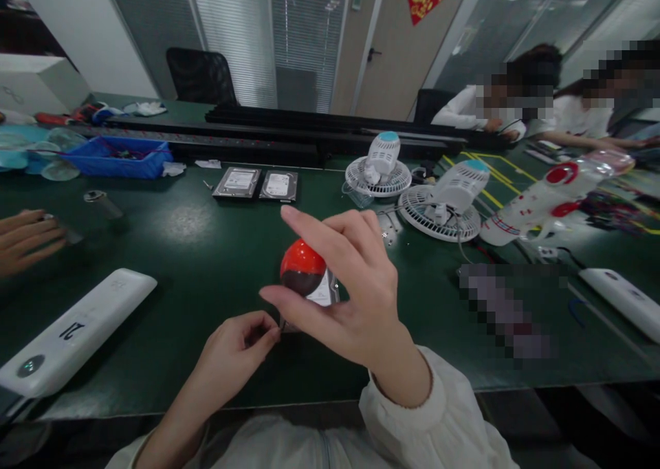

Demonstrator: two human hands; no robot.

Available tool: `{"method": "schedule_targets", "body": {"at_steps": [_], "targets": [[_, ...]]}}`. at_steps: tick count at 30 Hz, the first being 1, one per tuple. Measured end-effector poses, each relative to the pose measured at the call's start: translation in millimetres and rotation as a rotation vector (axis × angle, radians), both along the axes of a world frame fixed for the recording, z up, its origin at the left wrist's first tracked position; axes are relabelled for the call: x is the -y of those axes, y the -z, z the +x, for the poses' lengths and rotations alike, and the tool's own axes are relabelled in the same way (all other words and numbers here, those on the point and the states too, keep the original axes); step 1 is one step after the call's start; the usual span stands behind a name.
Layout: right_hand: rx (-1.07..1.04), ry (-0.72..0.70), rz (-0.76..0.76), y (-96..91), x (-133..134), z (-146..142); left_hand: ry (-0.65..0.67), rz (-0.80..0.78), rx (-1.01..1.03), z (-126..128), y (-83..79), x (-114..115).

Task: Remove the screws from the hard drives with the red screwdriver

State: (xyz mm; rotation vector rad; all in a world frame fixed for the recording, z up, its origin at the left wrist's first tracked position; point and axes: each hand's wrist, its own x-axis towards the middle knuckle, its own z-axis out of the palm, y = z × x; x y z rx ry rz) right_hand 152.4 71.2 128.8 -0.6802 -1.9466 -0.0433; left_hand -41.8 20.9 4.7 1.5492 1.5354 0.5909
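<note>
My right hand (355,276) is curled round a glossy, round thing, red on top and dark below (303,268), seen end-on; its lower part is hidden. Thumb and forefinger lie on either side of it, their tips apart. Beneath is a hard drive (324,291), mostly covered by that hand, with a white label and a strip of its edge showing. My left hand (242,348) has its fingertips pinched together at the drive's near left corner.
Two more hard drives (237,182) lie farther back. White fans (438,208) and a bottle-like white-and-red thing (546,194) stand right. A white numbered device (77,331), a blue bin (121,156) and another person's hand (28,242) are left. Two people sit at the far right.
</note>
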Motion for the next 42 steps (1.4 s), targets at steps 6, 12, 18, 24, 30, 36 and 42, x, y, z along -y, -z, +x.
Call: {"method": "schedule_targets", "body": {"at_steps": [6, 12, 18, 24, 30, 36, 42], "targets": [[0.031, -0.027, -0.032, -4.6, 6.6, -1.9, -0.026, 0.022, 0.011, 0.6, -1.7, 0.3], [0.064, 0.044, -0.077, -2.7, 9.5, -2.7, -0.025, 0.035, 0.001, 2.5, -5.0, -0.4], [0.060, 0.051, -0.122, -4.5, 12.6, 1.7, -0.039, 0.040, 0.025, 3.0, -4.1, -1.4], [0.073, 0.127, -0.128, -3.8, 12.0, 1.5, -0.041, 0.063, 0.037, 2.9, -3.1, -3.1], [0.132, 0.078, -0.117, -11.9, 16.2, 4.0, -0.037, 0.075, 0.065, 1.1, 0.8, -4.8], [0.255, 0.133, -0.089, -21.8, 9.2, 1.9, -0.011, 0.100, 0.046, 0.7, 3.4, -5.9], [0.381, -0.067, -0.139, -33.4, 4.2, 5.8, -0.029, 0.094, 0.046, 1.5, 1.9, -4.5]]}}
